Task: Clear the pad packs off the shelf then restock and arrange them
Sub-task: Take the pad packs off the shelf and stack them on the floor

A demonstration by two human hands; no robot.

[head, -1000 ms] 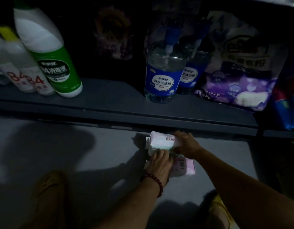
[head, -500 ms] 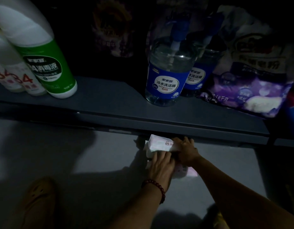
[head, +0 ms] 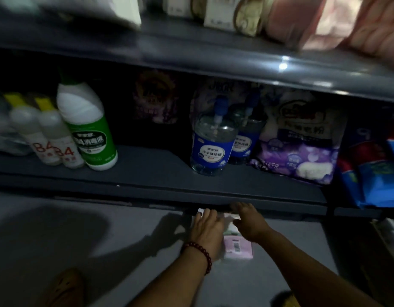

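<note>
On the grey floor, just under the lowest shelf's front edge, lies a small pile of pad packs. A pink pad pack (head: pixel 238 248) with a barcode label lies flat nearest me. Above it sits a white pad pack (head: pixel 229 217), mostly hidden between my hands. My left hand (head: pixel 206 227), with a red bead bracelet on its wrist, rests on the pile's left side with its fingers stretched forward. My right hand (head: pixel 247 220) grips the white pack from the right, thumb towards the left hand and fingers reaching under the shelf edge.
The dark lowest shelf (head: pixel 151 173) holds white 84 bottles (head: pixel 52 138), a green-labelled bottle (head: pixel 89 134), two blue-labelled pump bottles (head: pixel 210 147), a purple powder bag (head: pixel 298 142) and blue packs (head: pixel 378 180). An upper shelf (head: pixel 213 58) carries boxes and pink packs. My foot (head: pixel 65 289) is at lower left.
The view has tilted up, bringing the upper shelf into sight. Both hands and the white pack have pushed farther in under the lowest shelf's edge, and the left hand now covers more of the pack.
</note>
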